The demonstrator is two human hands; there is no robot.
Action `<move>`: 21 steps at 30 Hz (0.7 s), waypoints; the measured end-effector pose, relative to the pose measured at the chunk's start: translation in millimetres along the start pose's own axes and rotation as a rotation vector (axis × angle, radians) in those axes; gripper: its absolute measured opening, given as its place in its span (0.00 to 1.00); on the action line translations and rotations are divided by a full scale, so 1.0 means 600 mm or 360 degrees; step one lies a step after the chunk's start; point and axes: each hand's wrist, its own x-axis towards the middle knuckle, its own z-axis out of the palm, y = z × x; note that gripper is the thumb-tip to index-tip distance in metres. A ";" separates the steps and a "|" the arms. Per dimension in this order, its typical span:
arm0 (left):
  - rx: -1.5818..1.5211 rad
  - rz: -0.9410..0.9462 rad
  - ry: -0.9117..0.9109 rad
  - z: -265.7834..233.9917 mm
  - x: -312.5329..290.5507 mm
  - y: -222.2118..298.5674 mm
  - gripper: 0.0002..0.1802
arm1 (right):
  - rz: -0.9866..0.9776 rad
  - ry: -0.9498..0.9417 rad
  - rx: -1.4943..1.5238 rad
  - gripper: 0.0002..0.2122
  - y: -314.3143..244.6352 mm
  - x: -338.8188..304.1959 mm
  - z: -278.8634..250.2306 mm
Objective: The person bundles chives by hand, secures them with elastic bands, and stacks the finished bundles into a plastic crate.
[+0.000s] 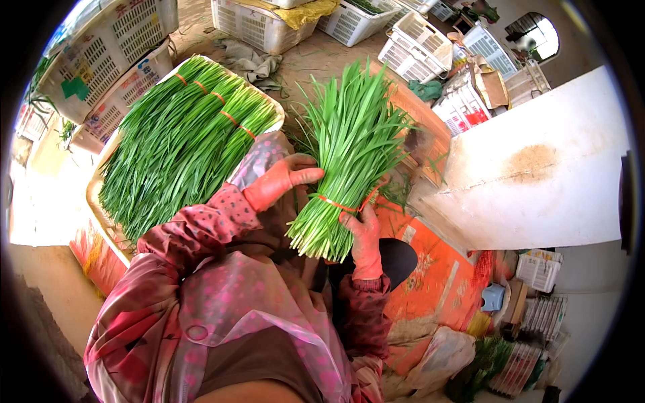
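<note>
A thick bundle of garlic chives (356,134) stands tilted in front of me, leaves pointing away and pale cut stems toward me. An orange-red band (336,203) runs around its lower part, with a strand rising on the right side. My left hand (285,178), in a pink-orange glove, presses against the bundle's left side, thumb and fingers closed on it; some fingertips are hidden. My gloved right hand (365,240) grips the stem end from the right, beside the band. On my left, several banded chive bundles (188,134) lie side by side in a shallow pale tray (279,111).
White plastic crates (259,30) stand along the back, with others stacked at the far left. A wooden board (420,121) and a white slab (537,161) are to the right. Orange sheeting (430,275) covers ground at the right, near a small blue stool (492,297).
</note>
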 end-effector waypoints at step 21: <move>-0.1114 -0.0409 0.0237 0.080 -0.005 -0.084 0.19 | 0.0032 0.1066 0.0788 0.18 0.070 0.015 0.009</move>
